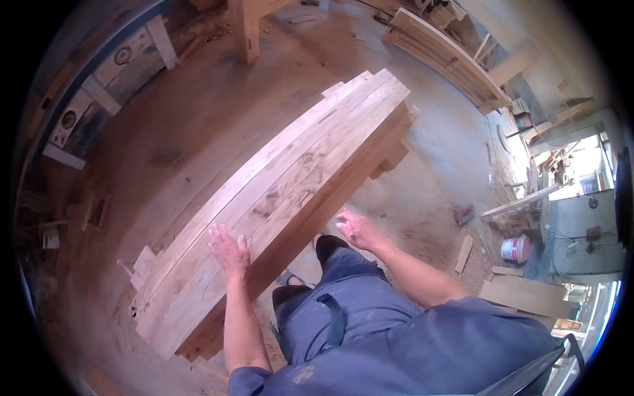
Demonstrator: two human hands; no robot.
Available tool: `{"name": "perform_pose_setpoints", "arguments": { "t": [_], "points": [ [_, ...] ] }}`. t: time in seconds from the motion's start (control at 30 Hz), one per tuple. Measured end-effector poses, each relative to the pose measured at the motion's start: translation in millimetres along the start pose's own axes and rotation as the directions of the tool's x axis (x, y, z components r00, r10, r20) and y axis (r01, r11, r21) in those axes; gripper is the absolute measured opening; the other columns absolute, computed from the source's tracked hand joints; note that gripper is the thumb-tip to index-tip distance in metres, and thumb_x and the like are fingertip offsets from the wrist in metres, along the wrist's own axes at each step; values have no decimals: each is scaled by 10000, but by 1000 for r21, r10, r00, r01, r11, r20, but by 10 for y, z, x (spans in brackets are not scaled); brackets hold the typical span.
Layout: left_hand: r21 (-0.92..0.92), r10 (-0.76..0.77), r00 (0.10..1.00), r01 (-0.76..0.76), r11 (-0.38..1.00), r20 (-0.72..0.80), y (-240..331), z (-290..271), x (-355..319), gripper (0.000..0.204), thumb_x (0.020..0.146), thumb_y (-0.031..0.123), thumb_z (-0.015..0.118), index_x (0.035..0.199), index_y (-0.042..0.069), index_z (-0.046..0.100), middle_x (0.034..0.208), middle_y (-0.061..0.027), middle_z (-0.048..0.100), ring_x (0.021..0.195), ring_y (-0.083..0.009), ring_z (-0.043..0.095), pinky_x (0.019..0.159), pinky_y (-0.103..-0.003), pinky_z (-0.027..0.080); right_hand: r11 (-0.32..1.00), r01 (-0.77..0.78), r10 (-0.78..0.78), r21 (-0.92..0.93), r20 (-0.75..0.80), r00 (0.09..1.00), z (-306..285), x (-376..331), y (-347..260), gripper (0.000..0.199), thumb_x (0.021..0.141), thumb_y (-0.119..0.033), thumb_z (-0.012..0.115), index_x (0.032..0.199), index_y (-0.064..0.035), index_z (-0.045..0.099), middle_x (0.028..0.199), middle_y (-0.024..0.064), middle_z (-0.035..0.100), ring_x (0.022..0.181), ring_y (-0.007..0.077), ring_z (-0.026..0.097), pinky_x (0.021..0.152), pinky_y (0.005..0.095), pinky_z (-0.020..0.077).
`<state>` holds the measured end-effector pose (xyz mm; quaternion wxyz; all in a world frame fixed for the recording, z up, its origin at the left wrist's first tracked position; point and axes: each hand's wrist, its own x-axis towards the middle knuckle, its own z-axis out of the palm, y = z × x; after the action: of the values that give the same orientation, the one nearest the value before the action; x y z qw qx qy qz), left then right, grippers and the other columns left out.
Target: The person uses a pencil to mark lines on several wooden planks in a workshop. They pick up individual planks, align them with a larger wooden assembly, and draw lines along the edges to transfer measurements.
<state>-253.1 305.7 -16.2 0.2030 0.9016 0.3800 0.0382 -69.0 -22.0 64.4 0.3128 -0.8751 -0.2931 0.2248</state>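
Observation:
A long stack of pale wooden boards (284, 191) runs diagonally in front of me, from the lower left to the upper right. Dark smudges mark its top face, and shorter wood pieces jut out beneath its ends. My left hand (230, 252) rests flat on the boards toward their near left end, fingers spread. Just off the stack's near side, my right hand (356, 230) hovers above my knee with its fingers curled in. A small reddish spot shows at those fingers; what it is cannot be made out.
Wooden panels (449, 63) lean at the far right. A white and red bucket (515, 249) stands on the right, near loose offcuts (464, 254) and a flat board (525, 295). A wooden post (246, 33) rises at the back. Sawdust covers the floor (178, 125).

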Motion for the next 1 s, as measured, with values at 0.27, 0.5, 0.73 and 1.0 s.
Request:
{"name": "perform_pose_setpoints", "arguments": {
  "t": [0.27, 0.5, 0.73, 1.0],
  "points": [
    [42, -86, 986, 81, 996, 141, 620, 353, 744, 678, 920, 294, 603, 1460, -33, 359, 1559, -248, 287, 1474, -398, 198, 1201, -532, 112, 940, 312, -326, -141, -96, 940, -406, 1637, 471, 300, 842, -195, 669, 1087, -36, 603, 1141, 200, 622, 1138, 377, 572, 993, 454, 449],
    [234, -284, 951, 251, 939, 119, 801, 657, 893, 772, 921, 381, 577, 1503, -22, 270, 1614, -226, 140, 1504, -389, 80, 1199, -553, 57, 859, 485, -469, -161, 132, 873, -552, 2911, 509, 562, 805, -199, 704, 1304, -37, 500, 1345, 217, 531, 1344, 406, 421, 1144, 487, 303],
    [253, -257, 962, 227, 940, 91, 790, 661, 886, 792, 922, 393, 565, 1510, -23, 234, 1623, -220, 106, 1504, -396, 67, 1197, -560, 37, 850, 493, -473, -189, 139, 870, -315, 3314, 617, 613, 779, -259, 720, 1309, -66, 479, 1334, 216, 534, 1329, 406, 432, 1136, 506, 296],
    [174, -316, 917, 279, 944, 244, 989, 236, 1731, 650, 921, 424, 572, 1378, -26, 473, 1507, -232, 393, 1441, -379, 292, 1171, -516, 200, 840, 381, -371, -386, 103, 923, -223, 3840, 243, 323, 862, -332, 651, 1035, -62, 610, 1109, 203, 638, 1113, 345, 564, 1004, 438, 393]
  ]
}}
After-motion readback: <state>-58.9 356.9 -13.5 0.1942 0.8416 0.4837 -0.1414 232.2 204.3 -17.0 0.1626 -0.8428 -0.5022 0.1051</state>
